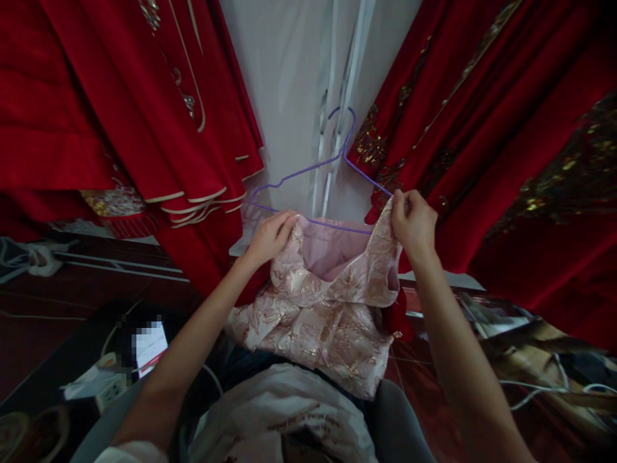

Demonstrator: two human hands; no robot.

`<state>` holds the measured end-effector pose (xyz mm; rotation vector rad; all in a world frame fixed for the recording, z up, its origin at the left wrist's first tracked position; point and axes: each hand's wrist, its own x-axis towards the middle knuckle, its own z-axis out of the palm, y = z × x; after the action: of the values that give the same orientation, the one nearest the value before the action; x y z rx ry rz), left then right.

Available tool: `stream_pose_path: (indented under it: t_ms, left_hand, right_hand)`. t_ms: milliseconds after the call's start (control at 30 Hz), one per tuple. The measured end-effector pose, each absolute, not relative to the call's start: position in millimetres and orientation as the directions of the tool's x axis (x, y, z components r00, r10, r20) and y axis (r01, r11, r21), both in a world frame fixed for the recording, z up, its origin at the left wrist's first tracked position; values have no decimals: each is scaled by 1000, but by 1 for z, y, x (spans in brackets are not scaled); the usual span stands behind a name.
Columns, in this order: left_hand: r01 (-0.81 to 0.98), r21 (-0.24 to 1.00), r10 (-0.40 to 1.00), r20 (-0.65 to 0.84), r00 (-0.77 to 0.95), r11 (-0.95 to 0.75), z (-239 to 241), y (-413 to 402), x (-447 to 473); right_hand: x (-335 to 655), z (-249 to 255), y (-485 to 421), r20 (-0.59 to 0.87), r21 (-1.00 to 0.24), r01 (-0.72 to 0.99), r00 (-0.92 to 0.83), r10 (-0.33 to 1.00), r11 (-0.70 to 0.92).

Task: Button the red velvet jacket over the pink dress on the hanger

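A pale pink brocade dress with a gold pattern hangs over my lap, its scooped neckline facing up. My left hand is closed on its left shoulder strap. On the other side my right hand pinches the right strap, close to the arm of a purple wire hanger. That hanger's right arm runs into the right strap, while its left end sticks out free above my left hand. Its lower bar crosses the neckline. The hook points up, away from me, against the pale panel behind.
Red garments with beaded trim hang on the left, and more red garments with gold sequins on the right. A white panel stands between them. At lower left are a lit screen and a power strip; cables lie at right.
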<state>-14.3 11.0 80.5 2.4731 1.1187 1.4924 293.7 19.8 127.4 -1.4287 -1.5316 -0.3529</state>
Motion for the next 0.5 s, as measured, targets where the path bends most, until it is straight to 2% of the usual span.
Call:
stream_pose_path:
  t_ms: [133,333,500]
  left_hand:
    - [693,420,618,785,47,-586,89,38,-73]
    - [643,617,805,594,-2,-454,61,65,-128]
    - [582,692,836,547,-36,-428,49,61,-126]
  right_hand:
    - [305,135,18,813,-369,889,169,557,270]
    - [309,137,20,768,-440,855,199,609,276]
    - [308,136,20,759,-451,845,195,621,287]
